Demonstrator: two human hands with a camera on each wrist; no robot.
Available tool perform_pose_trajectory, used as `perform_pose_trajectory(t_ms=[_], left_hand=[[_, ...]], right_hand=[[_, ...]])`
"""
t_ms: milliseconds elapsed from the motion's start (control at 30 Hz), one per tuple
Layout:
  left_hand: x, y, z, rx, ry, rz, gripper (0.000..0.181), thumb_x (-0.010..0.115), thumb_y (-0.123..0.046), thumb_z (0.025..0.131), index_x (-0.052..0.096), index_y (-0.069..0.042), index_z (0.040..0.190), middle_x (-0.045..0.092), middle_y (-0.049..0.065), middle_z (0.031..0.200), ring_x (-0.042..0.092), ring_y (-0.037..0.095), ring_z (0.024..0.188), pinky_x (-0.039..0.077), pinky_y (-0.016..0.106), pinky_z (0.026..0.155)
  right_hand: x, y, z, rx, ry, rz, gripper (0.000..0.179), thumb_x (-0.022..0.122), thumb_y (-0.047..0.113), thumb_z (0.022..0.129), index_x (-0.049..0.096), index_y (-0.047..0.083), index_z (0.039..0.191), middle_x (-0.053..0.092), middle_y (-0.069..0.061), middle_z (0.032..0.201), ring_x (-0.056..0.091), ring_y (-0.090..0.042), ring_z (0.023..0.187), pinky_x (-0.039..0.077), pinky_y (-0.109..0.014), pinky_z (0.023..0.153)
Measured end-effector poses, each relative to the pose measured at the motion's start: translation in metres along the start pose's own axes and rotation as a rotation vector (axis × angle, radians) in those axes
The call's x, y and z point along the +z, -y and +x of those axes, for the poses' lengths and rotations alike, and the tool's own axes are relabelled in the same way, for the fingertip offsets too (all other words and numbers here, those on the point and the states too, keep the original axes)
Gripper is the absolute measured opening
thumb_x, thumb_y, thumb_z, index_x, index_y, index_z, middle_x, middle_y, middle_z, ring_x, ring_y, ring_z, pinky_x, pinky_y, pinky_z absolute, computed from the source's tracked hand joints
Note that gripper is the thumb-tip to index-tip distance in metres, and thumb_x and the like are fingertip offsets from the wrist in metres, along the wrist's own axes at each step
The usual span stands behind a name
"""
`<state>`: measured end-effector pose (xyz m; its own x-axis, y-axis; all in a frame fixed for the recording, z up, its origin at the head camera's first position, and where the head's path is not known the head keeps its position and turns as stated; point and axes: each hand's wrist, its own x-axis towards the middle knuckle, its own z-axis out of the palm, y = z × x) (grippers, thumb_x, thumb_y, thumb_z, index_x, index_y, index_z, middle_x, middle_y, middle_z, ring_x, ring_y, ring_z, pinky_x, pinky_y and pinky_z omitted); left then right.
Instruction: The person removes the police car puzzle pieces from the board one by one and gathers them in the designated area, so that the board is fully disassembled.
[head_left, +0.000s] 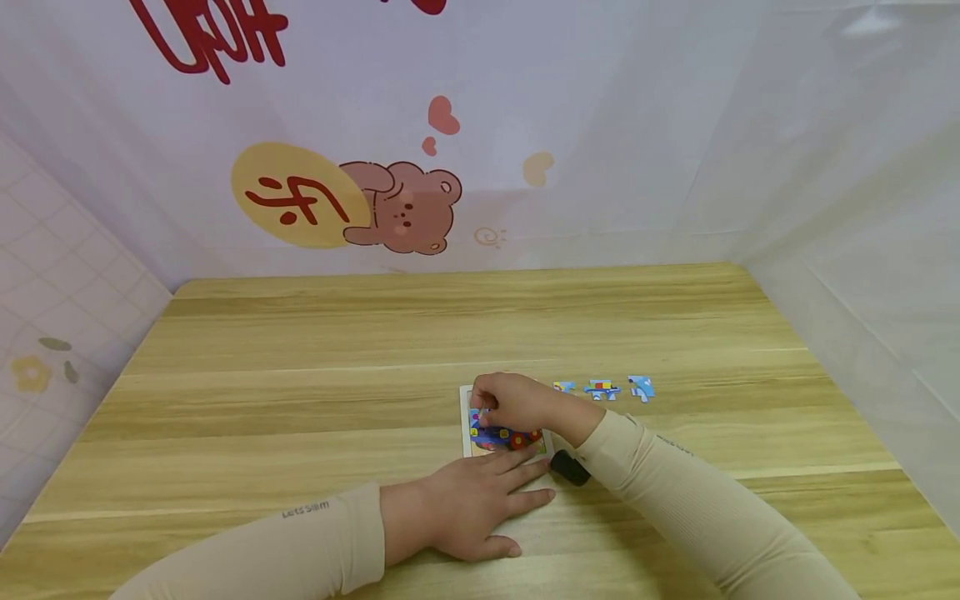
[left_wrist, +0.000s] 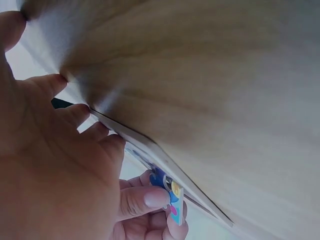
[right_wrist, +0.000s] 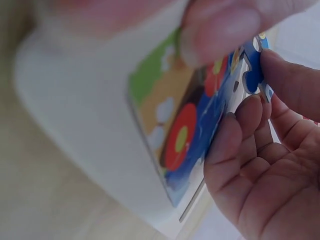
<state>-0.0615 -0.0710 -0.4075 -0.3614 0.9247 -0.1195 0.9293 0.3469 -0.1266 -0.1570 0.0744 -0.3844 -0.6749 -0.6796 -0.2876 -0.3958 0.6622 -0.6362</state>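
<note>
A jigsaw puzzle board (head_left: 465,423) with a white frame lies on the wooden table. Red wheels and blue shapes show in its picture (right_wrist: 181,132). My right hand (head_left: 516,402) is over the board's far left part and pinches a puzzle piece (left_wrist: 175,207) between thumb and fingers. That piece is blue with yellow and pink spots and stands tilted at the board's surface. With fingers spread, my left hand (head_left: 480,507) lies at the near edge, its fingertips over the frame and the table. The hands cover part of the picture.
Loose puzzle pieces lie to the right of the board: one partly behind the right wrist (head_left: 563,387), a middle piece (head_left: 602,388) and a far right piece (head_left: 642,387). A small black object (head_left: 570,468) sits beside the right forearm. A white printed curtain (head_left: 600,167) hangs behind the table.
</note>
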Motion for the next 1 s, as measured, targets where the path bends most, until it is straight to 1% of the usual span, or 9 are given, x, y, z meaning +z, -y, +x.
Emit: perform_pose_trajectory(t_ms=[167,433,833,1000], left_hand=[[-0.0007,-0.0007,0.0002,0.005,0.013,0.011,0.065,0.036,-0.060,0.097,0.035,-0.025,0.151,0.025,0.006,0.158,0.020,0.023,0.146,0.022,0.028,0.115],[0.0002,-0.0001,0.0004,0.012,-0.009,0.005,0.065,0.037,-0.060,0.097,0.036,-0.024,0.151,0.025,0.007,0.158,0.020,0.024,0.146,0.022,0.029,0.115],[0.0018,-0.0003,0.0002,0.015,-0.033,0.015,0.064,0.038,-0.060,0.096,0.038,-0.024,0.150,0.026,0.007,0.158,0.022,0.025,0.145,0.024,0.029,0.114],[0.0024,-0.0004,0.0003,0.014,-0.032,0.005,0.064,0.039,-0.060,0.096,0.038,-0.024,0.149,0.026,0.007,0.158,0.022,0.025,0.145,0.024,0.029,0.114]], right_hand=[[0.0008,0.0005,-0.0016,-0.004,-0.016,0.001,0.011,0.068,0.008,0.089,0.056,0.011,0.090,0.052,0.003,0.079,0.047,-0.011,0.073,0.041,-0.024,0.070],[-0.0018,-0.0019,-0.0055,-0.037,-0.017,0.086,0.009,0.067,0.007,0.089,0.059,0.009,0.089,0.057,0.003,0.080,0.049,-0.009,0.074,0.044,-0.022,0.071],[-0.0032,-0.0051,-0.0068,-0.064,-0.015,0.124,0.009,0.067,0.005,0.089,0.059,0.007,0.085,0.057,0.004,0.075,0.049,-0.006,0.070,0.043,-0.020,0.068],[-0.0039,-0.0086,-0.0074,-0.076,-0.016,0.164,0.006,0.065,0.005,0.090,0.060,0.007,0.088,0.058,0.004,0.077,0.052,-0.008,0.072,0.045,-0.022,0.072]])
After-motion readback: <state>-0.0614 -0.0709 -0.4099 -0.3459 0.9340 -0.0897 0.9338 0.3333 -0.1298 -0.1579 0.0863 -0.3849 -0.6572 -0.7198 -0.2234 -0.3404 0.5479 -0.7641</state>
